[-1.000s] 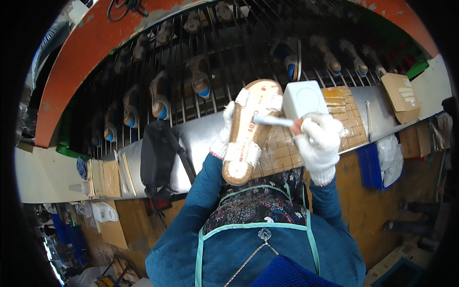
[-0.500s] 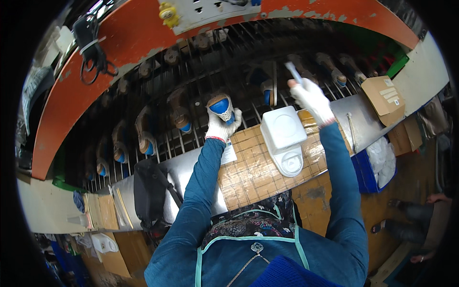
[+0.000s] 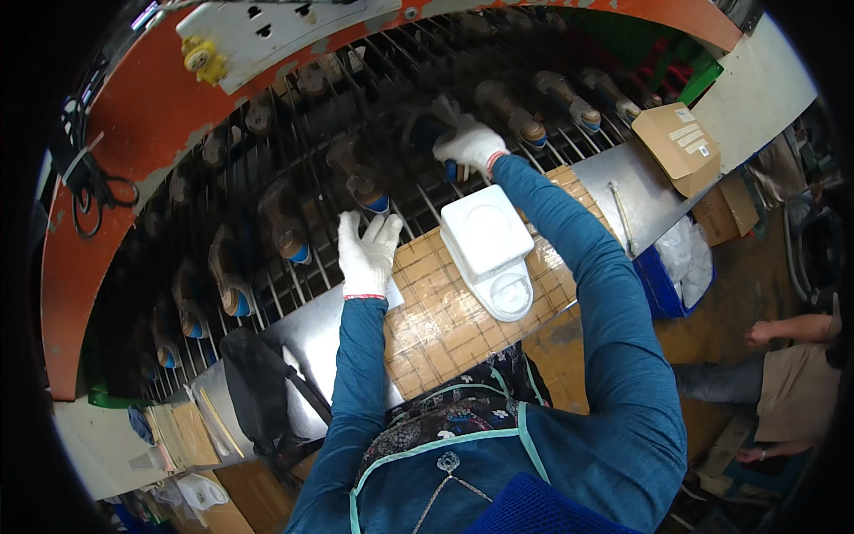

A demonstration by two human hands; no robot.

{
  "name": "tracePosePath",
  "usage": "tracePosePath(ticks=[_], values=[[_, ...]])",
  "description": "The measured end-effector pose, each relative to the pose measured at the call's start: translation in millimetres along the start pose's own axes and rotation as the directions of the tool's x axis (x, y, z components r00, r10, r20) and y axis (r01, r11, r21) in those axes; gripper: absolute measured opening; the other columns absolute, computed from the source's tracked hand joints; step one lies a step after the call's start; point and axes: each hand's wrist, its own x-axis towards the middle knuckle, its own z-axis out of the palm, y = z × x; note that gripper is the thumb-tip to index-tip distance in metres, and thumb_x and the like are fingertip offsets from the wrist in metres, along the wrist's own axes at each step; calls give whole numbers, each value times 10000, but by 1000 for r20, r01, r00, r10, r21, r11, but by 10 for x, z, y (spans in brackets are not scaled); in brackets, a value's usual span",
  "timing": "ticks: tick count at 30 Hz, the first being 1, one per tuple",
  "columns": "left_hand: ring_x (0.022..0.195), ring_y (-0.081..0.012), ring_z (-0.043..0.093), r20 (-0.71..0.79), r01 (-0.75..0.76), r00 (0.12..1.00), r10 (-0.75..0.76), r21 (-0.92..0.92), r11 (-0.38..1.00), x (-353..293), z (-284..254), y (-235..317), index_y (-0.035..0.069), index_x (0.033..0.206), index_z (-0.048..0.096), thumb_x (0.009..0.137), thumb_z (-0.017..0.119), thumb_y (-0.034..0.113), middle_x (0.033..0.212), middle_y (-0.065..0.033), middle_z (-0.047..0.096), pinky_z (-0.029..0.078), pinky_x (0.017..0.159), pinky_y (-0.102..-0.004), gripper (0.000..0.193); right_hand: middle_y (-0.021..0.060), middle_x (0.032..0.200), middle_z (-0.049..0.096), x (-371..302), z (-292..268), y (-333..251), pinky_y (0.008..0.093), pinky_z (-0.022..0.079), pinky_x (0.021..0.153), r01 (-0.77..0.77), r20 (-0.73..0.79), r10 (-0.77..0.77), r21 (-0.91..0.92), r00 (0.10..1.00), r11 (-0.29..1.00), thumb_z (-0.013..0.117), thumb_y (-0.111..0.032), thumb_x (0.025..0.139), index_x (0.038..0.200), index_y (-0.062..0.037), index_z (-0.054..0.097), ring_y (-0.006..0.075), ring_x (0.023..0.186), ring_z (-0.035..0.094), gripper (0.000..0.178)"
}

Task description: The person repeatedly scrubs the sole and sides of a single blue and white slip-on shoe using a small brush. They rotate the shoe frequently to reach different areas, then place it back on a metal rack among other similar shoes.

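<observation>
Handling shoes on the metal rods (image 3: 428,201) looks like the step in hand; the next move calls for a sure grip, clear of neighbouring shoes. The right hand (image 3: 469,147) bends over a blue-ended shoe (image 3: 456,170) there; blur hides whether it grips. The left hand (image 3: 367,256), empty, spreads open just beside another shoe (image 3: 366,184).

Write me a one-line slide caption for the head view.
Gloved right hand among the shoes on a barred rack, gloved left hand open, white container on taped cardboard.
</observation>
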Motion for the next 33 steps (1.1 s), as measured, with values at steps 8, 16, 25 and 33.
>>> tracePosePath(ticks=[8,16,25,33], values=[[1199,-277,582,531,-652,749,395,695,303,-536,293,-171,49,1410,500,888,731,224,1347,-165,551,507,991,-368,597,89,823,647,-58,-455,-125,291,507,400,-330,272,210,885,939,328,658,-422,928,923,-62,625,185,542,630,361],[1380,-528,303,953,-580,228,201,299,-758,-1350,891,337,219,1417,518,579,875,407,1475,-221,428,12,1073,-769,929,75,937,625,-1369,-1003,-527,329,563,696,2,163,-224,805,961,593,688,-421,896,1051,-66,606,169,786,625,397],[1137,-296,564,883,-591,452,126,403,-699,-2399,302,344,65,1354,549,479,848,609,1147,-116,651,329,1054,-522,1073,1,823,568,-2232,-952,-1095,240,462,698,98,576,-325,389,750,916,678,-245,766,1064,15,562,95,756,524,411],[1163,-399,471,558,-388,664,497,826,-409,-2423,-269,149,115,1484,403,471,914,576,1319,-199,476,390,971,-535,1225,25,811,551,-2541,-705,-1045,277,437,658,464,298,-540,289,787,837,870,-419,713,941,-61,525,119,743,515,547]])
